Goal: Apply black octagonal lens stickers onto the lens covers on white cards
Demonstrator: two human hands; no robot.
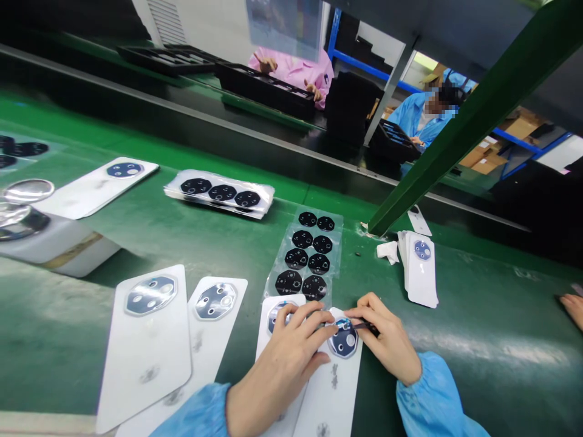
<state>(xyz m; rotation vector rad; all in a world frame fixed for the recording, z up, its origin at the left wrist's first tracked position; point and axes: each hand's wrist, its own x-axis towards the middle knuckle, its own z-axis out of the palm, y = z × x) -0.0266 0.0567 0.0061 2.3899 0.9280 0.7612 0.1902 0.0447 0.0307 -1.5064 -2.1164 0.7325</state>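
My right hand pinches dark tweezers, whose tip touches the dark octagonal camera area of a white phone back cover. Laid across that cover's left edge, my left hand has its fingers apart and slightly bent, the index fingertip beside the camera area. Its palm and wrist hide part of a second white phone back cover underneath. A small blue film shows at the tweezers' tip. Just beyond my hands lies a clear sheet of black octagonal stickers.
White covers lie at left, and another stack at right. Clear sticker sheets are piled further back. A green post slants up from the table. Two people work across the bench near black trays; another person's hand shows at right.
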